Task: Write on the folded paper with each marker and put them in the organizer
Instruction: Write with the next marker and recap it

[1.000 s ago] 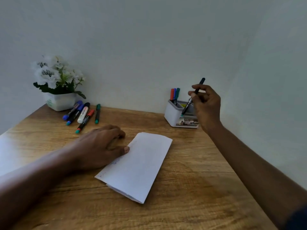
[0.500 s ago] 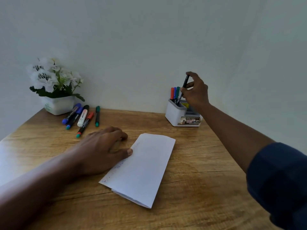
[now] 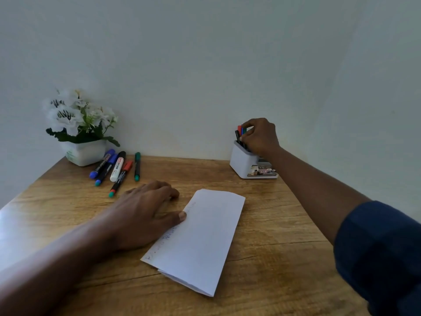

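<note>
A person's right hand (image 3: 259, 137) pinches a slim black marker (image 3: 237, 135) that stands in the white plastic desk organizer (image 3: 241, 161) directly beneath its fingers. Red and blue markers (image 3: 239, 128) stand upright beside it. The left hand (image 3: 145, 210) lies flat and relaxed on the wooden surface (image 3: 273, 258), thumb touching the edge of the folded white paper (image 3: 205, 238) just to its right. Five loose capped markers (image 3: 118, 169) lie beyond the left hand's fingertips, near a white pot of white flowers (image 3: 84, 151).

Free passage over bare surface (image 3: 268, 215) btwn folded paper (image 3: 200, 238) & organizer (image 3: 241, 161). Organizer top blocked by right hand (image 3: 259, 135) pinching black marker (image 3: 237, 134). Far left crowded w/ loose markers (image 3: 117, 168), flower pot (image 3: 84, 152). Paper's left edge taken by left hand (image 3: 145, 210).
</note>
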Available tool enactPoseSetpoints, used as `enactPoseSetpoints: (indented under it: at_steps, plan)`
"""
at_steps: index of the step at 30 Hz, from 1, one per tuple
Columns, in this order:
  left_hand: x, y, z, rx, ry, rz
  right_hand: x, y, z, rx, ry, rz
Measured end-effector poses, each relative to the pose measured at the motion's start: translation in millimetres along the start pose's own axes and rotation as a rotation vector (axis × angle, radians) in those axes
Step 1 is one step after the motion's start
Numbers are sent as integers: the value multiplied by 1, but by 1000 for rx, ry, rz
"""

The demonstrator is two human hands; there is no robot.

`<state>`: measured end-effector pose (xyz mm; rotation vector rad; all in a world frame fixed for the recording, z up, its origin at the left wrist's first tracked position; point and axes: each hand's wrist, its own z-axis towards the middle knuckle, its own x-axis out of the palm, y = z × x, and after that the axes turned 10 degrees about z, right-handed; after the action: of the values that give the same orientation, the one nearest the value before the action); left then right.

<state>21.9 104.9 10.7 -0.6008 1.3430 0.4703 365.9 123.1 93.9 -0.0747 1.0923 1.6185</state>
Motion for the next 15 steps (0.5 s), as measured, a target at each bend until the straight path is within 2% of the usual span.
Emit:
enactPoseSetpoints:
  at_steps: [2,4,8,12,15]
  plan:
    - [-1,0,0,-3,5,-4,0,7,-7,-105,-117,17]
    - [-2,-2,-1,-9,9,-16,3,19,-19,-223,-126,71]
    - [-4,-7,-2,-26,3,-29,27,51,-44,-427,151,133]
    - [-6,-10,-3,-43,30,-17,67,88,-62,-451,556,115]
    - [-5,-9,-2,-42,51,-3,100,116,-70,-476,689,85]
